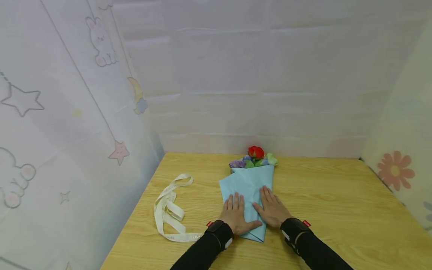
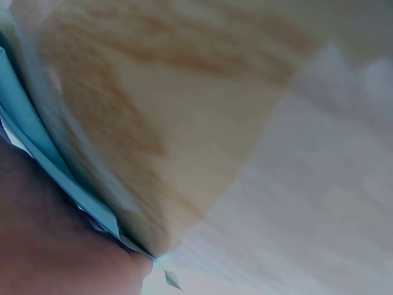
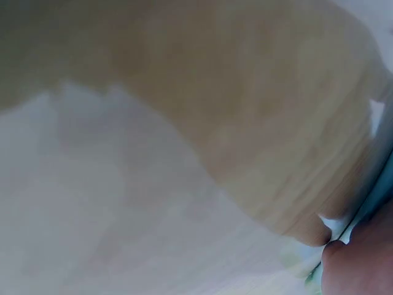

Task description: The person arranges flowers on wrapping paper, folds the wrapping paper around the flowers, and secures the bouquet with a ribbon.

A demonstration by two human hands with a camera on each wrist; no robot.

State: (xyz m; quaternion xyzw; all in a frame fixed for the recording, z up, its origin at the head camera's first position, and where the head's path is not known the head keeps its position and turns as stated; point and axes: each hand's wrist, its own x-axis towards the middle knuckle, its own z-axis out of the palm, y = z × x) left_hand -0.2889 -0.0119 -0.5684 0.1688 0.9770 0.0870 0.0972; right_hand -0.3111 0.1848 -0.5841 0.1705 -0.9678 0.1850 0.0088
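A bouquet wrapped in light blue paper lies on the table, its blooms toward the back. A red rose tops it, with purple flowers on the left and a pale green one on the right. My left hand rests flat on the lower left of the paper, fingers straight, thumb pointing right. Flat on the paper's right side lies my right hand, fingers pointing up and left. In the left wrist view the blue paper runs along the hand's edge. The stems are hidden inside the wrap.
A loosely looped white ribbon with printed lettering lies left of the bouquet, one end reaching near my left wrist. The wooden table meets a pale cloth backdrop behind and patterned cloth at both sides.
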